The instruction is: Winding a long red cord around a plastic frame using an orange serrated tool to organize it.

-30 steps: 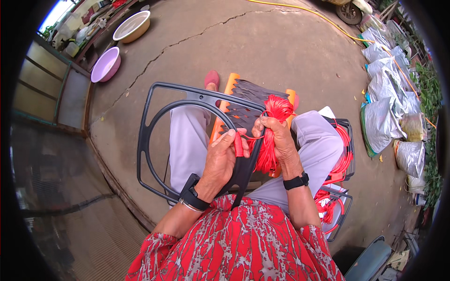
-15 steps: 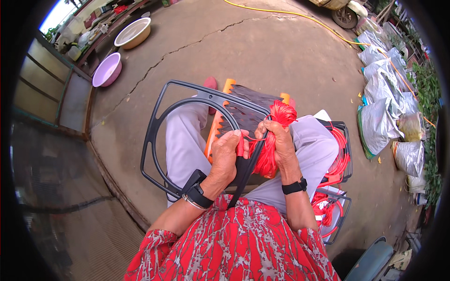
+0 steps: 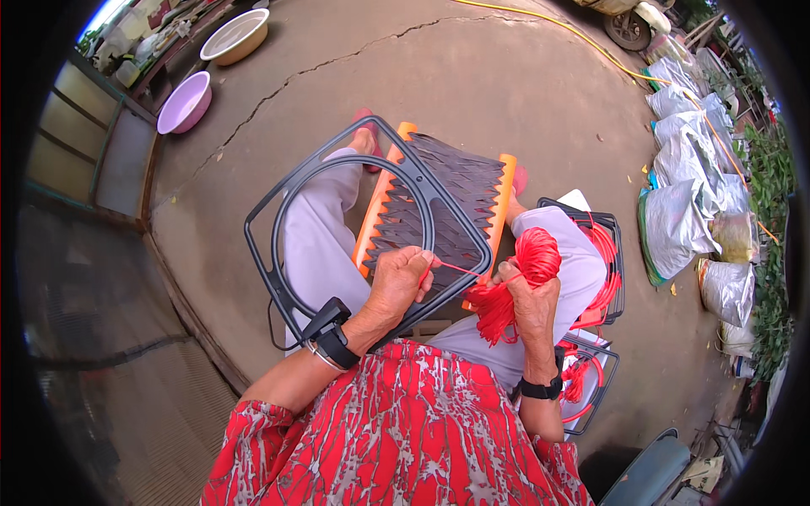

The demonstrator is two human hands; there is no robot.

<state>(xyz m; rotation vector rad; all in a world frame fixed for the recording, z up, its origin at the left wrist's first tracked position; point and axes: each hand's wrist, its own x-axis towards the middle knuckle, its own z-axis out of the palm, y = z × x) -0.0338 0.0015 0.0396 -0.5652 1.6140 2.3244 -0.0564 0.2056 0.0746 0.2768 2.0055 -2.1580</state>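
A black plastic frame [image 3: 422, 179] with a round ring inside its squarish outline is tilted across my lap. My left hand [image 3: 401, 278] is closed at the ring's near right side, pinching a thin red cord. That cord runs taut across the frame's right corner to my right hand [image 3: 533, 308]. My right hand is wrapped round a thick bundle of red cord [image 3: 537, 251], held above my right thigh just beyond the frame. Between my feet lies an orange-sided rack [image 3: 505, 190] with dark strips [image 3: 456, 169] stretched across it.
By my right leg are more black frames [image 3: 618, 291] with red cord. A purple basin [image 3: 186, 103] and a tan basin [image 3: 236, 38] sit far left. Silvery sacks [image 3: 675, 223] line the right side, with a yellow hose [image 3: 582, 42] behind. A grey-blue curved object [image 3: 650, 472] is near right.
My right hand has moved right and toward me with the cord bundle, away from the frame's edge. A stretch of cord now spans between my hands. The frame has turned slightly.
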